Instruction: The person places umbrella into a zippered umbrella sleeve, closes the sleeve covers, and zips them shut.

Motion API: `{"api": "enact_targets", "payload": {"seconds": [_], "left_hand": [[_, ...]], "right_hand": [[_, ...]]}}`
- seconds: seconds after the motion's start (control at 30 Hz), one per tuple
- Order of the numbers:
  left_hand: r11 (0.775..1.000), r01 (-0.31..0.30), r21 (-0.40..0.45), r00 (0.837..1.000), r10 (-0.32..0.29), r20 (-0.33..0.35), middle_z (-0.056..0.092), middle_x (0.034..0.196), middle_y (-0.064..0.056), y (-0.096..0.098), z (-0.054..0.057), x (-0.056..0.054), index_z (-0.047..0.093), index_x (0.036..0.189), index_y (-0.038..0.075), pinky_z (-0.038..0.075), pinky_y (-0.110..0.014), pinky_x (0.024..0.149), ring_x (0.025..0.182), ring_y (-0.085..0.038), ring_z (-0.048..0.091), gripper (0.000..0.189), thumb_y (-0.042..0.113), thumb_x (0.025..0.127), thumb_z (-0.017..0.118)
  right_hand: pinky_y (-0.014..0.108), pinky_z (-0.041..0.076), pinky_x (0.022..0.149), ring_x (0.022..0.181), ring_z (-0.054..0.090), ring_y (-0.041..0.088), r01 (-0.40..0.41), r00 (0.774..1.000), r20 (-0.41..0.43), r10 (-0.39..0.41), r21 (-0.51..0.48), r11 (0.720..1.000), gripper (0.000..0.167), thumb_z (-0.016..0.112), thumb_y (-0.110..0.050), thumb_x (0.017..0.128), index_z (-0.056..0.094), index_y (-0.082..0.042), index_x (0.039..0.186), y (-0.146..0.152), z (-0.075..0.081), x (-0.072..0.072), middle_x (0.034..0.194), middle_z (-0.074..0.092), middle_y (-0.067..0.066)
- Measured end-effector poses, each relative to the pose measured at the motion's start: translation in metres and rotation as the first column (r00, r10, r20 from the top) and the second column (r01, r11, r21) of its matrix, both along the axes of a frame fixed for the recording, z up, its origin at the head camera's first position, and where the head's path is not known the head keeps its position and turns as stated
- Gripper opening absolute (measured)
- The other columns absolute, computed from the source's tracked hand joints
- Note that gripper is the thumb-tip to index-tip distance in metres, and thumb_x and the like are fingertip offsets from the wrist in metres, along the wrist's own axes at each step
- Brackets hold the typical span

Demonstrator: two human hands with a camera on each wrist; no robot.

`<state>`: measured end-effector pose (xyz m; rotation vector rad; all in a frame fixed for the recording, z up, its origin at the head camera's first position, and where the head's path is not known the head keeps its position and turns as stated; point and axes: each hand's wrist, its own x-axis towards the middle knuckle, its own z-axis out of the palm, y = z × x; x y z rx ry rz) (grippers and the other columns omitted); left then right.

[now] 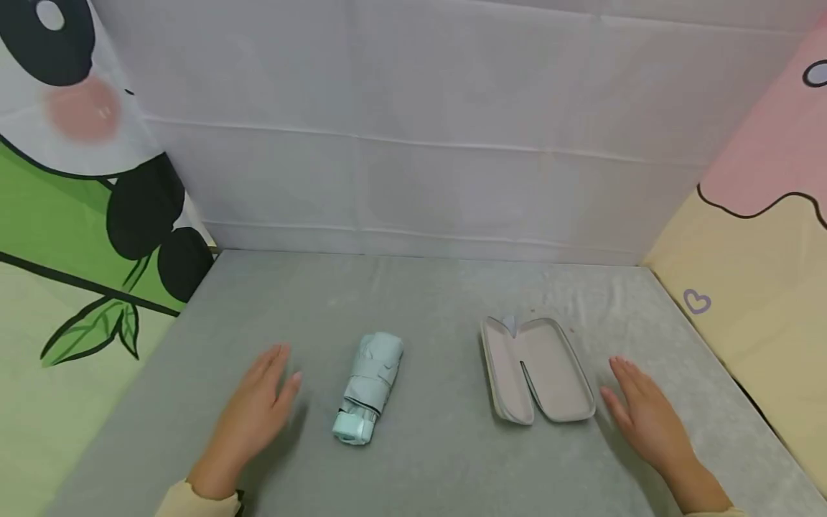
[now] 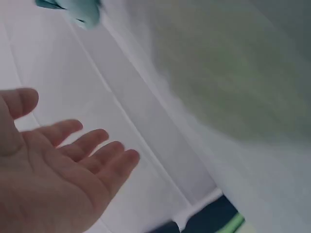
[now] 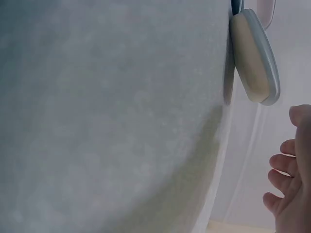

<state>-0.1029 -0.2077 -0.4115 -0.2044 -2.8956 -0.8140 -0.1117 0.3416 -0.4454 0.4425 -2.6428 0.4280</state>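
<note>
A folded light-teal umbrella (image 1: pixel 371 384), wrapped with its strap, lies on the table between the hands. To its right an opened pale grey case (image 1: pixel 557 373) rests with its two halves spread. My left hand (image 1: pixel 255 402) is held over the table left of the umbrella, fingers straight and palm turned inward, holding nothing. The right hand (image 1: pixel 652 420) hovers just right of the case, also with nothing in it. In the left wrist view the umbrella's end (image 2: pixel 82 10) shows at the top; in the right wrist view the case's side (image 3: pixel 255 58) stands near the thumb.
The grey cloth-covered table (image 1: pixel 439 474) meets a white fabric backdrop (image 1: pixel 413 165) at its far edge. Printed cartoon panels flank it, a green one (image 1: pixel 58 215) on the left and a pink and yellow one (image 1: pixel 756 237) on the right.
</note>
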Motion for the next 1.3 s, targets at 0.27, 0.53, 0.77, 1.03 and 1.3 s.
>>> {"api": "enact_targets", "payload": {"seconds": [0.27,0.53,0.77,1.03,1.3], "left_hand": [[0.962,-0.067,0.264,0.973,0.004,0.232,0.046,0.133,-0.024,0.037,0.001,-0.014,0.035,0.140,-0.004,0.044,-0.051,0.088,0.117,-0.040,0.047,0.054,0.031,0.100,0.044],[0.953,-0.112,0.282,0.931,0.001,0.364,0.060,0.111,-0.013,0.063,-0.011,-0.029,0.050,0.130,-0.002,0.049,-0.043,0.076,0.096,-0.027,0.058,0.057,0.040,0.091,0.058],[0.969,-0.101,0.223,0.926,0.010,0.377,0.059,0.098,-0.006,0.069,-0.012,-0.033,0.049,0.129,-0.004,0.047,-0.037,0.071,0.084,-0.019,0.054,0.064,0.039,0.086,0.066],[0.986,-0.089,0.140,0.919,0.027,0.392,0.062,0.101,-0.010,0.075,-0.015,-0.037,0.054,0.120,-0.004,0.048,-0.039,0.070,0.083,-0.021,0.057,0.068,0.047,0.079,0.070],[0.988,-0.098,0.117,0.916,0.044,0.399,0.056,0.073,-0.004,0.081,-0.016,-0.040,0.059,0.085,0.003,0.041,-0.031,0.053,0.063,-0.018,0.051,0.045,0.043,0.074,0.075]], "right_hand": [[0.049,0.025,0.105,0.124,0.037,0.043,0.017,0.999,0.041,-0.016,-0.034,0.999,0.047,0.055,-0.019,0.095,0.045,0.009,0.131,-0.002,0.001,0.003,0.128,0.046,0.030],[0.049,0.025,0.104,0.119,0.039,0.046,0.024,0.998,0.067,-0.021,-0.040,0.999,0.047,0.056,-0.020,0.095,0.045,0.008,0.131,-0.006,0.002,0.004,0.128,0.046,0.030],[0.055,0.035,0.088,0.106,0.047,0.046,0.022,0.998,0.063,-0.019,-0.047,0.999,0.039,0.058,-0.017,0.093,0.053,0.007,0.122,-0.007,0.005,0.004,0.117,0.052,0.028],[0.055,0.039,0.080,0.097,0.052,0.044,0.053,0.994,0.100,-0.050,-0.035,0.998,0.032,0.058,-0.017,0.093,0.057,0.005,0.116,-0.007,0.006,0.005,0.107,0.058,0.025],[0.054,0.040,0.079,0.096,0.053,0.043,0.043,0.996,0.084,-0.040,-0.036,0.998,0.030,0.058,-0.017,0.093,0.058,0.005,0.114,-0.007,0.005,0.005,0.104,0.059,0.023]]}}
